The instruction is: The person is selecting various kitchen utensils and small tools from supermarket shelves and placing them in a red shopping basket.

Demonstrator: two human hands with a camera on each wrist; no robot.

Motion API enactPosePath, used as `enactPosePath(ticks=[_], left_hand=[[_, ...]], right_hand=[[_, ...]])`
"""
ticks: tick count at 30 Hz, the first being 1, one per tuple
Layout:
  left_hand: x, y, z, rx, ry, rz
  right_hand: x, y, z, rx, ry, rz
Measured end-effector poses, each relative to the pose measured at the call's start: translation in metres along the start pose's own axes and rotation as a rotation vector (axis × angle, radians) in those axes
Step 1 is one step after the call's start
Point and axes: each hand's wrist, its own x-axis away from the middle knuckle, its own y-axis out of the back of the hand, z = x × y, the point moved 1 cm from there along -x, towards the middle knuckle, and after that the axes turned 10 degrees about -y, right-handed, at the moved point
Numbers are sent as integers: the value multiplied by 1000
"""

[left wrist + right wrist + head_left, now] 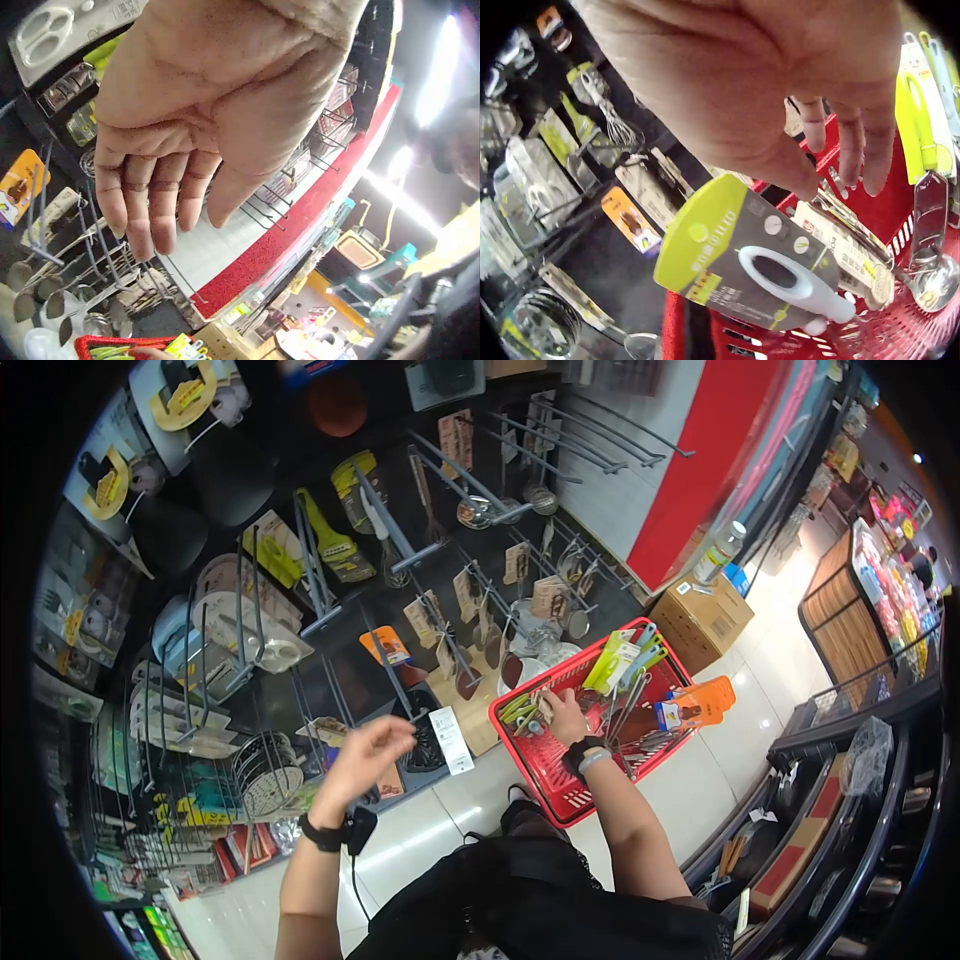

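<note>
My right hand point(566, 718) is inside the red shopping basket point(560, 808), over carded kitchen tools at its left end. In the right wrist view its fingers point(849, 154) point down, slightly bent and apart, with nothing seen between them. Just below the thumb lies a green-and-grey card point(705, 251) bearing a tool with a pale blue looped handle point(810, 292). Beside it are beige-carded utensils point(847, 247). My left hand point(202, 97) hangs raised before the display rack, palm showing and fingers loosely bent, holding nothing; a white price tag point(451, 741) is nearby.
Green-handled tools point(612, 660) and an orange-carded item point(697, 705) stick out of the basket's right side. Metal hooks with whisks point(393, 565) and strainers line the dark wall. A cardboard box point(703, 622) with a bottle point(722, 552) stands behind; shelves of pans point(760, 845) are at right.
</note>
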Motion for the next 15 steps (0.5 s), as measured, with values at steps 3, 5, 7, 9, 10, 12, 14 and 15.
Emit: enactPosePath(ticks=[3, 5, 7, 9, 10, 12, 14, 15], left_hand=[[31, -10, -1, -142, 107, -14], [47, -12, 10, -178, 112, -27], [60, -15, 17, -225, 125, -44], [69, -19, 15, -216, 156, -72], [72, -21, 15, -208, 179, -88], [79, -26, 21, -184, 192, -105], [81, -30, 27, -149, 204, -99], [81, -32, 26, -149, 200, -99]], right_hand=[[-19, -9, 0, 61, 39, 46], [-25, -9, 3, 109, 53, 154], [-24, -9, 7, 66, 119, 167], [-21, -8, 9, 3, 188, 192], [-20, -8, 8, 6, 194, 195], [-17, -8, 6, -108, 263, 176], [-15, -7, 5, -126, 275, 152], [-16, -7, 6, -173, 289, 208]])
